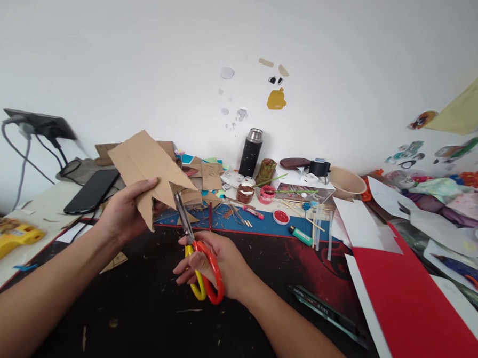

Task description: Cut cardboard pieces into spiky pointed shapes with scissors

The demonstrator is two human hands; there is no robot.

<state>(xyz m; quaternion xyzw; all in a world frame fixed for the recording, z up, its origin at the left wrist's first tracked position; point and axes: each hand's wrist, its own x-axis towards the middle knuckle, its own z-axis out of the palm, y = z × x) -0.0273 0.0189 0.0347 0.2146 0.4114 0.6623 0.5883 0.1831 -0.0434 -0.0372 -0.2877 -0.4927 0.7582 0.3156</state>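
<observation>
The right hand (226,265) is closed round the red and yellow handles of the scissors (188,232), whose blades point towards eleven o'clock and look nearly together, meeting the edge of a cardboard piece (146,161) beside a V-shaped notch; how deep they bite cannot be told. Between nine and ten o'clock from the scissors' pivot, the left hand (127,210) clamps that piece in a pinch, thumb on the near face and fingers mostly hidden behind, so the cardboard hangs clear above the black mat (144,313). The step in hand looks like trimming the notched end. Another snip would seem to call for parting the blades, lining them up with the notch edge and bracing the board, with the left fingers out of their path. Farther out, a cardboard scrap (115,262) lies at eight o'clock, a yellow glue gun (13,242) at nine and a dark phone (92,192) near ten. A black flask (251,154) stands at one, a jar of brown paint (245,194) at two, a red sheet (421,290) at three and a cutter knife (328,315) at four.
</observation>
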